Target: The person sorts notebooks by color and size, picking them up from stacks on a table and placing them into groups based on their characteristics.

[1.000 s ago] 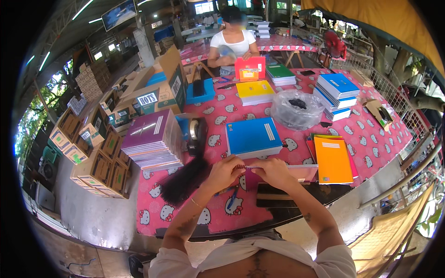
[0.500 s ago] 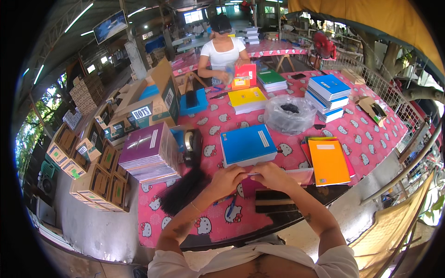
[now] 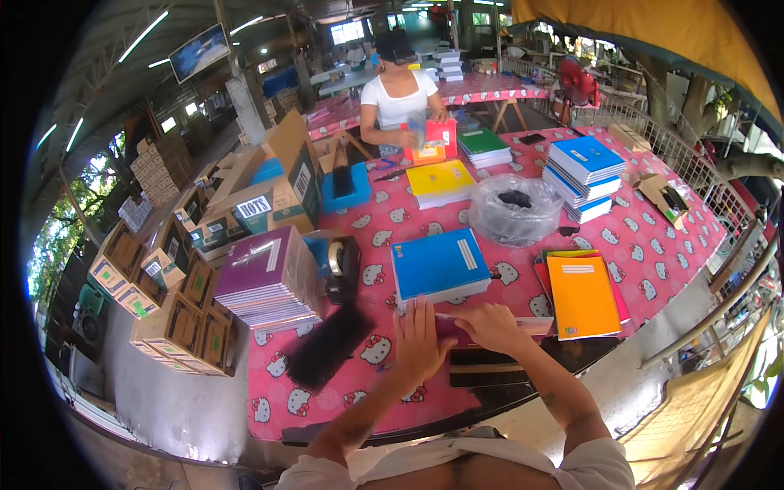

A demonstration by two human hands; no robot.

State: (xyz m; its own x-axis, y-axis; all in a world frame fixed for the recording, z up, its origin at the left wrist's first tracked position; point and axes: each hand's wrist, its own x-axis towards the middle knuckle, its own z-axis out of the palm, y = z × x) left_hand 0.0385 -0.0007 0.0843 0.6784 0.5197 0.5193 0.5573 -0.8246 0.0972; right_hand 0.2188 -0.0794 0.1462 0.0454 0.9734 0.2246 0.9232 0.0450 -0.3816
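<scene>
Close in front of me is a purple bundle [image 3: 447,328], mostly covered by my hands; its edge looks like a notebook stack, but I cannot tell for sure. My left hand [image 3: 420,341] rests with its fingers stretched out flat at the bundle's left end, thumb apart. Bent fingers of my right hand [image 3: 490,328] grip the top edge of the bundle. Just beyond the hands lies a stack of blue notebooks [image 3: 439,260]. A black brush-like bundle of bristles [image 3: 331,347] is left of my left hand.
At left stand a purple notebook stack [image 3: 257,265], a tape dispenser [image 3: 343,265] and cardboard boxes [image 3: 184,327]. To the right are orange notebooks [image 3: 581,294], a clear plastic roll [image 3: 516,214] and blue notebook stacks [image 3: 584,163]. Across the table a person [image 3: 400,98] handles a red notebook [image 3: 433,140].
My left hand has gone from a pinch beside the right hand to lying flat with its fingers spread. My right hand has shifted slightly right. The person opposite still moves a hand over the red notebook.
</scene>
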